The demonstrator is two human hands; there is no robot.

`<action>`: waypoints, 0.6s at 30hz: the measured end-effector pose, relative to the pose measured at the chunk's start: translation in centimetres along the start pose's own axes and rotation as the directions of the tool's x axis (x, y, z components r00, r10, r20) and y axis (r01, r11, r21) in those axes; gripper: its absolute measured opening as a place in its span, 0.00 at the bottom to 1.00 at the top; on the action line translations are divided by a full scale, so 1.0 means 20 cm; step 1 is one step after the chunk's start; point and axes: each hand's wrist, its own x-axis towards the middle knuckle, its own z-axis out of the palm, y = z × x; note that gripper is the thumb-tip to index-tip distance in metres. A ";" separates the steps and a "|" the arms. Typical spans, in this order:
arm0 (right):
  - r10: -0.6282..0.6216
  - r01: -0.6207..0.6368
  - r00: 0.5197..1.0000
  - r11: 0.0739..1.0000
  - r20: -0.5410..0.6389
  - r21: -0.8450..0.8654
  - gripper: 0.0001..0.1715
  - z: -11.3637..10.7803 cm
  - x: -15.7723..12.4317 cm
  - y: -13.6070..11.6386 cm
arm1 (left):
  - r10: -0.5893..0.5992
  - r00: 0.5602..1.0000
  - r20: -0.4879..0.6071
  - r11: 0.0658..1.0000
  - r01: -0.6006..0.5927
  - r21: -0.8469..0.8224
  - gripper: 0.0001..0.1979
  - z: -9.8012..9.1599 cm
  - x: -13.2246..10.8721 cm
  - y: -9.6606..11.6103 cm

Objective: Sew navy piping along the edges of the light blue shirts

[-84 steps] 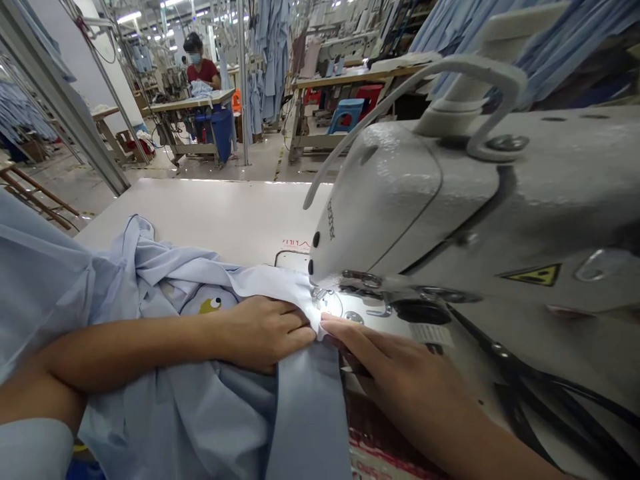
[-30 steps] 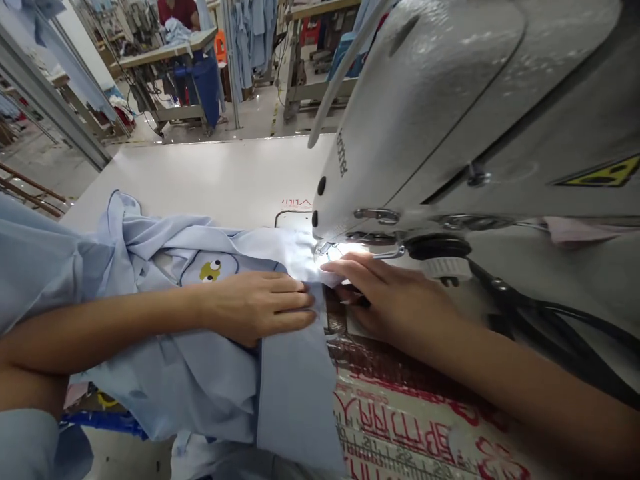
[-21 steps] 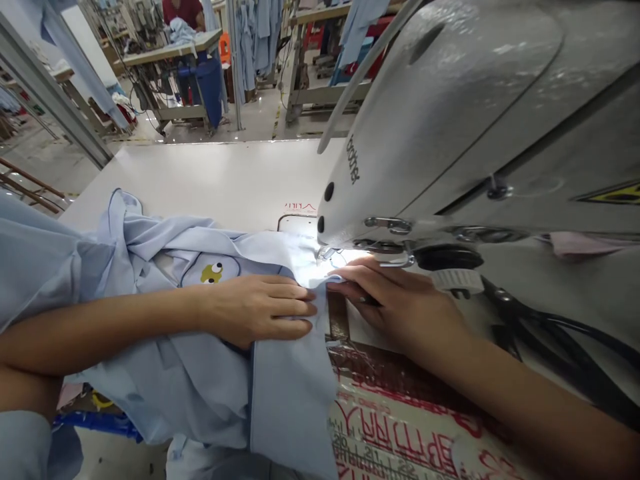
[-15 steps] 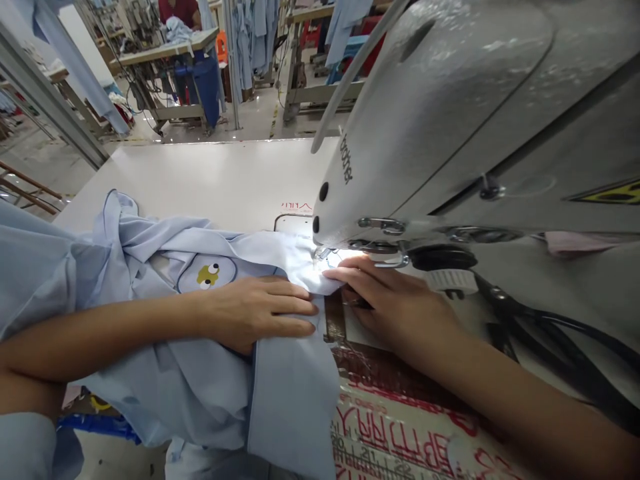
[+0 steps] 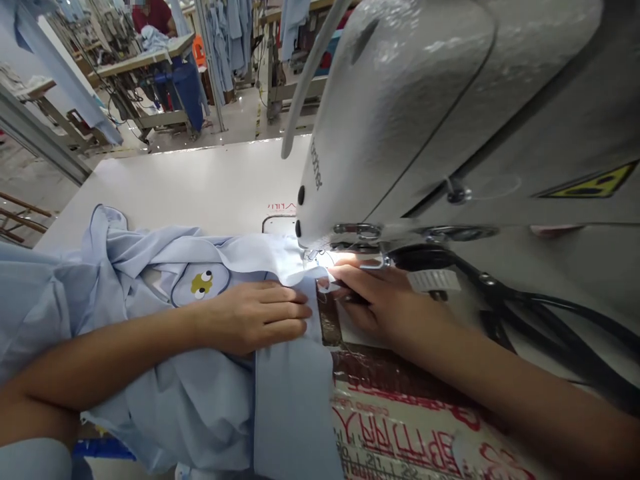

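A light-blue garment (image 5: 200, 400) with dark piping and a yellow-and-white eyed patch (image 5: 201, 285) lies bunched over the table, its upper edge running under the lit needle area of a sewing machine (image 5: 390, 120). My left hand (image 5: 260, 313) rests flat on the cloth left of the needle, fingers stretched out side by side. Just right of the needle, my right hand (image 5: 380, 300) pinches the edge of the cloth between thumb and forefinger. Something small and dark shows beneath its curled fingers; I cannot make out what it is. The machine's body hangs close above this hand.
Black-handled scissors (image 5: 530, 300) lie right of my right hand. A printed ruler strip (image 5: 390, 463) runs along the table's near edge. Beyond the white tabletop (image 5: 200, 180), a person (image 5: 153, 17) sits at another sewing table, near hanging blue garments (image 5: 227, 40).
The cloth edge by the needle has shifted, and a curled flap of it now shows at my right fingertips. My left hand stays flat on the cloth. The whole view has swung slightly.
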 end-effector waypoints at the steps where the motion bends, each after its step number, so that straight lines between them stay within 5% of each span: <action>1: -0.020 0.020 0.999 1.000 -0.025 0.003 0.19 -0.01 0.00 -0.01 | 0.005 1.000 0.007 1.000 -0.005 0.015 0.13 0.00 0.00 0.00; 12: -0.235 0.237 0.968 0.971 -0.088 0.014 0.17 -0.06 -0.04 -0.13 | 0.078 0.997 -0.014 0.981 -0.074 0.180 0.11 0.02 -0.01 0.01; 18: -0.121 0.122 0.991 0.992 0.050 -0.020 0.19 -0.01 -0.03 -0.10 | 0.081 0.997 0.005 0.987 -0.081 0.137 0.15 0.01 -0.01 -0.07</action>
